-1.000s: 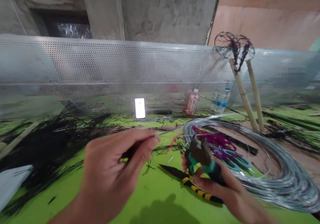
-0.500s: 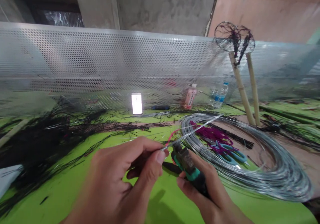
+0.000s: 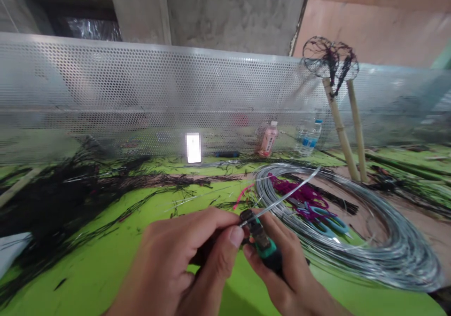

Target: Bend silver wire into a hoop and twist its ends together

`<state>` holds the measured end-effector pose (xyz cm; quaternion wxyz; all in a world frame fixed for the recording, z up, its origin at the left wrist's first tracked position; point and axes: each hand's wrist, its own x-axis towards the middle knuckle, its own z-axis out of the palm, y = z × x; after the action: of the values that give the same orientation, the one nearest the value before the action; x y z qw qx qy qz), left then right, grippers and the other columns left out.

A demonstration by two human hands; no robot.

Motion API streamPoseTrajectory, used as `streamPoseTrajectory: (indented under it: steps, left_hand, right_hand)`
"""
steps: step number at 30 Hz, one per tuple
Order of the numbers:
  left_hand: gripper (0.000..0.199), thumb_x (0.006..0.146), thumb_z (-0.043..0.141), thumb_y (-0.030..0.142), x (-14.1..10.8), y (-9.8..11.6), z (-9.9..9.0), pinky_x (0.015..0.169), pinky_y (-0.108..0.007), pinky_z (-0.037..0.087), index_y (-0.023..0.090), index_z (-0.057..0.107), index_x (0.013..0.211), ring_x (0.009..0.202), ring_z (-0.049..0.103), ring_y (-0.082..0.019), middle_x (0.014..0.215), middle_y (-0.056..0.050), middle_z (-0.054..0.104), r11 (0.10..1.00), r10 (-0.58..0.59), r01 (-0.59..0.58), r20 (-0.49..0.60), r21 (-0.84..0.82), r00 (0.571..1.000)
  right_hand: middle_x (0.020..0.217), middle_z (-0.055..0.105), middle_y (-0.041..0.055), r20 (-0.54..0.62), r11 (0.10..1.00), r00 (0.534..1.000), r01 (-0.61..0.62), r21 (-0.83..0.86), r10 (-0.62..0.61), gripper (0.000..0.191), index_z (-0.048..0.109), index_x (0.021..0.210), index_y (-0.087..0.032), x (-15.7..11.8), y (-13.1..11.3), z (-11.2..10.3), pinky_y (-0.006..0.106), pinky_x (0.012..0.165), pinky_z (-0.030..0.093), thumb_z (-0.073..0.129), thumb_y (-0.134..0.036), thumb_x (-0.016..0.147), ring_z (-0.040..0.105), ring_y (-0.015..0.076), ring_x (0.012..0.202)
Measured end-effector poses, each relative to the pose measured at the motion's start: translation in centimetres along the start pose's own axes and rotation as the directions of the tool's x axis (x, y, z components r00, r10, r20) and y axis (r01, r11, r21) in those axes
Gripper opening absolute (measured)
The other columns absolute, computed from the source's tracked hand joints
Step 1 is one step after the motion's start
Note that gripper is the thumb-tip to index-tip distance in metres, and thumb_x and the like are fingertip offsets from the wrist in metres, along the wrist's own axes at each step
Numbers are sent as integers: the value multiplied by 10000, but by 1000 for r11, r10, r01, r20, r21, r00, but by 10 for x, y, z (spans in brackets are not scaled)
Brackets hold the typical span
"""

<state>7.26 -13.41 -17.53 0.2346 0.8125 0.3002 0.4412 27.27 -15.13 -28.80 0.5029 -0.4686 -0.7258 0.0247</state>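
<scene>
Both my hands meet over the green table, working one end of silver wire with pliers.

My left hand (image 3: 183, 259) pinches the near end of the wire strand (image 3: 282, 198) between thumb and fingertips; my right hand (image 3: 285, 269) is clenched round the teal-handled pliers (image 3: 262, 240), whose dark head sits at that same wire end, just beside my left thumb; the strand runs up and right to the big wire coil (image 3: 369, 240) lying on the right of the green table (image 3: 105, 250); blue scissors (image 3: 327, 222) and purple strands (image 3: 303, 193) lie inside the coil; black scraps (image 3: 52, 203) spread far left; two bottles (image 3: 269, 139) stand against the perforated metal screen (image 3: 141, 99).
</scene>
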Motion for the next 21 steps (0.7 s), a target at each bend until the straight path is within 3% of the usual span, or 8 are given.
streamPoseTrajectory:
  steps: [8, 13, 16, 21]
  left_hand:
    - [262, 964, 573, 337, 0, 2, -2, 396, -203, 346, 284, 647, 718, 396, 540, -105, 496, 61, 612, 995, 29, -33, 45, 94, 999]
    - [294, 982, 529, 356, 2, -3, 1, 407, -237, 372, 293, 629, 713, 423, 554, -137, 526, 38, 622, 992, 47, -51, 40, 113, 998]
    - [258, 974, 542, 335, 2, -5, 3, 414, -237, 401, 312, 627, 732, 423, 561, -135, 534, 52, 632, 992, 91, -94, 40, 89, 995]
    - [213, 977, 551, 326, 5, -3, 4, 374, -181, 391, 318, 628, 778, 388, 559, -88, 524, 92, 631, 984, 166, -166, 8, 64, 986]
  right_hand:
    - [921, 613, 20, -22, 995, 998, 53, 82, -51, 436, 529, 1190, -260, 10, -3, 5, 327, 676, 515, 580, -106, 784, 614, 201, 760]
    - [1016, 633, 37, -25, 994, 998, 61, 89, -59, 413, 516, 1210, -264, 9, -3, 8, 341, 766, 522, 562, -132, 822, 639, 212, 863]
    - [983, 626, 26, -18, 992, 997, 71, 107, -69, 347, 526, 1137, -270, 10, -2, 9, 325, 739, 513, 543, -136, 818, 634, 207, 843]
    - [946, 634, 40, -114, 987, 981, 161, 28, -157, 466, 497, 1241, -247, 8, 4, 15, 325, 744, 537, 512, -113, 795, 655, 212, 824]
